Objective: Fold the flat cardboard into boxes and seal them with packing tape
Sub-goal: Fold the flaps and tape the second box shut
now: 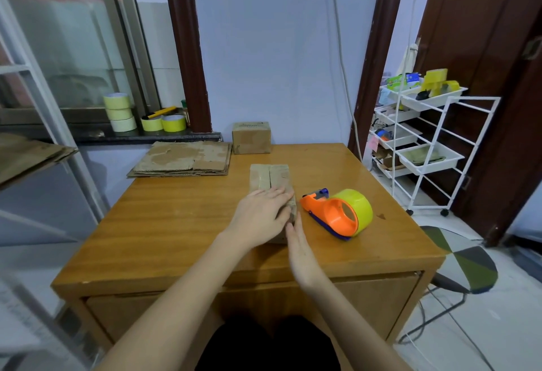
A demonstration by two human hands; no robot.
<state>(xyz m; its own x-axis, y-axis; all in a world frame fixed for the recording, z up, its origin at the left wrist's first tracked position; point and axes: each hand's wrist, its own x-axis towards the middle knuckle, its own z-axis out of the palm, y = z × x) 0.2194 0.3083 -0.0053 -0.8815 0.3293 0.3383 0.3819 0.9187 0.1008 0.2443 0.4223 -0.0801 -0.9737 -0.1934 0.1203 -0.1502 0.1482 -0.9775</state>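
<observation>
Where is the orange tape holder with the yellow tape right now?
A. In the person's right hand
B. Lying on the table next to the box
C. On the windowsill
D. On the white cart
B. The tape holder lies on the table, just to the right of the box, and neither the left hand nor the right hand is touching it.
</observation>
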